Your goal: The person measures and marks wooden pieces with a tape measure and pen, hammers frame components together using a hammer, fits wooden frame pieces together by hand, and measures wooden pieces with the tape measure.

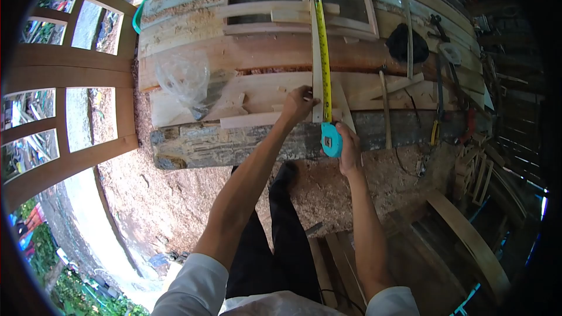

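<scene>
My right hand (349,147) is closed around the turquoise case of a tape measure (332,142) at the bench's near edge. Its yellow blade (324,52) runs out straight, away from me, along a narrow pale wooden strip (317,61). My left hand (299,104) is closed, its fingertips at the left edge of this strip near its close end. Whether those fingers also hold something small cannot be made out. Under the strip's far part lie short wooden pieces (287,16) crossing it.
A wooden frame (374,9) lies at the back of the plank workbench (193,108). Left on it is a clear plastic bag (182,76); right are a black bag (405,43), a wooden stick (386,108) and tools. A panelled wooden frame (70,63) stands left. Shavings cover the floor (146,190).
</scene>
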{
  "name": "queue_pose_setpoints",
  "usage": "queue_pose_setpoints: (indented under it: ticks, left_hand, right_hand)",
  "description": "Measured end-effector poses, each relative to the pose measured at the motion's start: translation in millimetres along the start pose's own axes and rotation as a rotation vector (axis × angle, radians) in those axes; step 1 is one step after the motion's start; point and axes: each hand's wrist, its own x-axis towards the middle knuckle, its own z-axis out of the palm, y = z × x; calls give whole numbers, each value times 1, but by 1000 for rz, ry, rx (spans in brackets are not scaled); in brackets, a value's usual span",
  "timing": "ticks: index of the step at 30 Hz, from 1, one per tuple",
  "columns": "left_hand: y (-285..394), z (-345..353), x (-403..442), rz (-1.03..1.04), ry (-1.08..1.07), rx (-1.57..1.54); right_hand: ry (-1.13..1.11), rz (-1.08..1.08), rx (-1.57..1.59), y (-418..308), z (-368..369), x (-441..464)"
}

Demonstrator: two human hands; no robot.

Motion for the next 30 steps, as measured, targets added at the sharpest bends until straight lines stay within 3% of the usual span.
queue_pose_setpoints:
  ticks: [8, 10, 13, 22, 30]
  left_hand:
    - [14, -12, -4, -23, -61, -56]
    - [11, -10, -4, 17, -17, 65]
    - [8, -7, -4, 14, -2, 24]
    - [8, -4, -6, -30, 41, -19]
    - [8, 3, -8, -32, 87, -74]
  right_hand:
    - [137, -64, -168, 64, -15, 28]
    - [146, -58, -204, 67, -16, 28]
    - [177, -141, -247, 71, -13, 27]
    - [105, -72, -181, 68, -8, 26]
    - [134, -143, -289, 67, 7, 20]
